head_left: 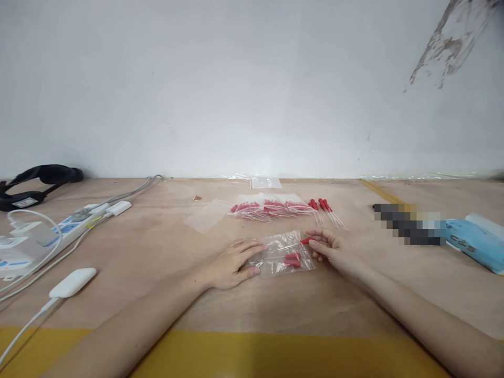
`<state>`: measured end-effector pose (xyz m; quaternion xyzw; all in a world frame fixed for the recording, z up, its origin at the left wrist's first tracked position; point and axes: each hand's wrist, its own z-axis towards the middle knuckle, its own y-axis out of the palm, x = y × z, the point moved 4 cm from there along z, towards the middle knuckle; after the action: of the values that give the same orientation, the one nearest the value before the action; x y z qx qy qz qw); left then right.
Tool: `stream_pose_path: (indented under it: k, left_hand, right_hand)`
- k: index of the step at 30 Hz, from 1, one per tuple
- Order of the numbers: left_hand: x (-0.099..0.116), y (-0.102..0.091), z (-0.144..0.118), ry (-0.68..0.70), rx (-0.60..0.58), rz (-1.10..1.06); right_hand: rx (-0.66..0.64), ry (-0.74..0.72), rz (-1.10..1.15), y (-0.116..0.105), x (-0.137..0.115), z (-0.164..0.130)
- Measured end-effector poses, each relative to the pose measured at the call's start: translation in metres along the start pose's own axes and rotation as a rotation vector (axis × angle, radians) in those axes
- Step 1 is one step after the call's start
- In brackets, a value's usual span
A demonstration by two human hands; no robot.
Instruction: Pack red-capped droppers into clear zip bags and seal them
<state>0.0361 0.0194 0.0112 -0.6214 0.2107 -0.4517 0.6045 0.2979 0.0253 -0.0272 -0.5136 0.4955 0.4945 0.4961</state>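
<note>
A clear zip bag (275, 265) lies on the wooden table with two short red pieces (292, 260) inside it. My left hand (232, 262) rests flat over the bag's left edge, its fingers stretched out. At the bag's right end, my right hand (326, 247) pinches another red piece (306, 241) between thumb and fingers. Whether that piece has a thin shaft is hidden. Beyond the hands, several red-headed sticks with thin white shafts (326, 205) lie loose, beside filled bags of red-headed sticks (271, 206).
A flat empty bag (207, 216) lies left of the filled ones, and a white packet (266, 182) is by the wall. On the left are a power strip (74, 223), cables, a white device (73, 282) and a black strap (43, 173). A blue packet (474, 244) lies at right.
</note>
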Motion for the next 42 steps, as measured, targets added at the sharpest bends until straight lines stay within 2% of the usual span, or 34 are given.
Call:
stream_pose_path:
  k: [2, 6, 8, 11, 13, 15, 19, 22, 24, 28, 29, 31, 35, 42]
  left_hand:
    - [0.000, 0.000, 0.000, 0.000, 0.001, -0.006]
    - [0.000, 0.000, 0.000, 0.001, 0.007, -0.002]
    - [0.000, 0.000, 0.000, -0.004, 0.002, 0.009]
    - [0.000, 0.001, 0.000, -0.014, -0.010, 0.026]
    - [-0.001, 0.001, 0.000, -0.014, -0.006, 0.032]
    - [-0.001, 0.001, 0.000, -0.012, -0.002, 0.032]
    - [-0.001, 0.001, 0.000, -0.003, 0.000, 0.024]
    - [-0.001, 0.001, 0.001, 0.001, 0.003, 0.011]
    - [0.000, 0.000, 0.001, 0.007, 0.012, -0.006]
    - [0.001, -0.002, 0.001, 0.003, 0.055, -0.072]
    - [0.001, -0.002, 0.001, 0.003, 0.065, -0.090]
    - [0.001, -0.003, 0.001, 0.009, 0.080, -0.114]
    - [0.001, -0.003, 0.001, 0.018, 0.081, -0.118]
    - [0.003, -0.003, 0.000, 0.018, 0.049, -0.064]
  right_hand:
    - [-0.070, 0.001, -0.043, 0.004, -0.003, -0.002]
    - [-0.316, 0.047, -0.122, 0.018, -0.007, -0.006]
    - [-0.318, 0.041, -0.146, 0.021, -0.008, -0.005]
    - [-0.174, 0.027, -0.184, 0.020, -0.007, 0.000]
    - [-0.132, 0.038, -0.223, 0.021, -0.006, 0.002]
    - [-0.170, 0.054, -0.247, 0.024, -0.005, 0.001]
    - [-0.331, 0.046, -0.213, 0.028, -0.007, -0.002]
    - [-0.414, 0.085, -0.272, 0.022, -0.007, -0.001]
    - [-0.319, 0.100, -0.339, 0.008, -0.010, 0.006]
    - [0.135, -0.015, -0.509, -0.036, -0.023, 0.032]
    - [0.228, -0.031, -0.577, -0.046, -0.026, 0.039]
    - [0.336, -0.048, -0.733, -0.061, -0.032, 0.055]
    - [0.411, -0.088, -0.927, -0.068, -0.039, 0.081]
    - [0.403, -0.043, -0.858, -0.054, -0.038, 0.101]
